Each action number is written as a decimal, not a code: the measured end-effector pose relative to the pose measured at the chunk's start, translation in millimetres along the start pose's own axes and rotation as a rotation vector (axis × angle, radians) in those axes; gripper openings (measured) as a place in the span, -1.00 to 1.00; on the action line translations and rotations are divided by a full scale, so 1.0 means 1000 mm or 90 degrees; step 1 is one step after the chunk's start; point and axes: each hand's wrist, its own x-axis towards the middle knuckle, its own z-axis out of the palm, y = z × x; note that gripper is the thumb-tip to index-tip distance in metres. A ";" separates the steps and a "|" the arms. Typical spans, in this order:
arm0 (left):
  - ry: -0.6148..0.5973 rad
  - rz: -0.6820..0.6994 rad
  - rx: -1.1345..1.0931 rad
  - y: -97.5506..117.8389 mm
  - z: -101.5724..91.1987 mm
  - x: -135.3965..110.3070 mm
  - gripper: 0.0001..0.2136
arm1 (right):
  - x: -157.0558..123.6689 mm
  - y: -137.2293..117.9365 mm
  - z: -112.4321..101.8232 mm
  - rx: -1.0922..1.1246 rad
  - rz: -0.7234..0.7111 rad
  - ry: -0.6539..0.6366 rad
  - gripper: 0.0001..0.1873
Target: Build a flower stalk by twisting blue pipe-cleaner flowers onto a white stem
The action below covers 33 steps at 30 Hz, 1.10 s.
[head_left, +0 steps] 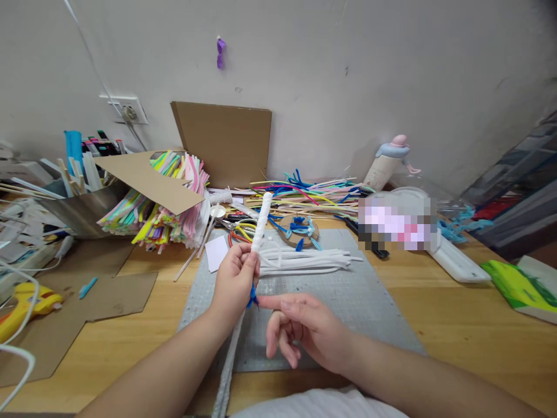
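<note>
My left hand (235, 278) is closed around a white pipe-cleaner stick (262, 220) that stands upright above the grey cutting mat (348, 290); its loose white tail hangs down toward me. A small blue pipe-cleaner bit (252, 299) pokes out just below my left fingers. My right hand (300, 328) hovers beside it with the index finger stretched out, its tip touching the blue bit and the other fingers loosely curled, holding nothing. Several white pipe cleaners (304, 260) lie on the mat behind the stick.
A heap of coloured pipe cleaners (161, 209) sits under a cardboard flap at the left, more strands (304, 191) lie by the wall. A cork disc with blue pieces (299, 229), scissors (237, 223), a yellow glue gun (26, 307), a bottle (387, 162) and a white tray (456, 261) surround the mat.
</note>
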 end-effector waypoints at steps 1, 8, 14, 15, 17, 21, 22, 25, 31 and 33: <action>0.000 0.006 0.007 0.000 0.000 -0.001 -0.83 | 0.000 0.000 0.000 -0.003 -0.006 -0.002 -0.55; 0.006 0.022 0.046 0.000 0.003 -0.005 -0.85 | 0.000 0.001 0.000 -0.032 -0.006 -0.011 -0.57; 0.006 0.023 0.059 -0.002 0.003 -0.004 -0.84 | 0.002 0.002 -0.003 -0.036 0.008 0.012 -0.58; 0.006 0.025 0.064 -0.002 0.002 -0.003 -0.84 | 0.003 0.002 -0.004 -0.038 0.015 0.032 -0.60; 0.000 0.034 0.093 -0.004 0.001 -0.003 -0.83 | 0.006 0.000 -0.006 -0.050 0.034 0.089 -0.66; -0.037 0.056 0.198 -0.014 -0.001 -0.005 -0.84 | 0.011 -0.003 -0.008 -0.120 0.066 0.170 -0.72; -0.050 0.058 0.220 -0.017 -0.001 -0.006 -0.84 | 0.012 -0.003 -0.008 -0.145 0.070 0.180 -0.71; -0.082 0.047 0.259 -0.025 0.000 -0.007 -0.86 | 0.014 -0.002 -0.009 -0.200 0.085 0.188 -0.70; -0.099 -0.074 0.179 -0.028 0.002 -0.004 -0.82 | 0.017 0.007 -0.014 -0.233 0.134 0.188 -0.82; -0.107 -0.122 0.123 -0.027 0.002 -0.001 -0.81 | 0.016 0.004 -0.015 -0.214 0.154 0.186 -0.83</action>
